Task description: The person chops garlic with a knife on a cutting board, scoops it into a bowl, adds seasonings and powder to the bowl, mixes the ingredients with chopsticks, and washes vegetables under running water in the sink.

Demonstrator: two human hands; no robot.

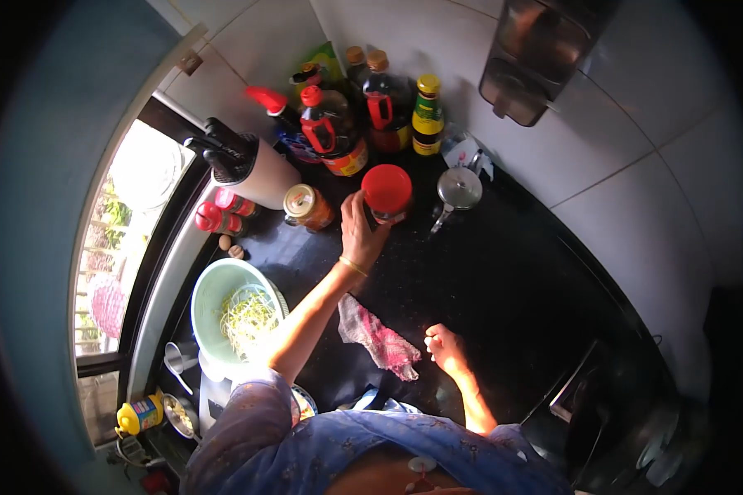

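My left hand (363, 227) is wrapped round the near side of a jar with a wide red lid (386, 188), at the back of the dark counter. The jar's body is mostly hidden under the lid and my fingers. Lower down, my right hand (445, 346) hovers loosely closed over the counter, with nothing visible in it. A crumpled pink and grey cloth (380, 338) lies just left of that hand. A glass jar with a gold lid (308, 206) stands left of the red-lidded jar, and a metal-topped pot (459, 189) to its right.
Behind stand sauce bottles (334, 132), a yellow-capped bottle (428, 115) and a knife block (256, 169). A pale green colander (202, 305) with bean sprouts (249, 320) sits at the left by the window. Two small red-capped shakers (219, 213) are nearby. A dark dispenser (537, 58) hangs on the tiled wall.
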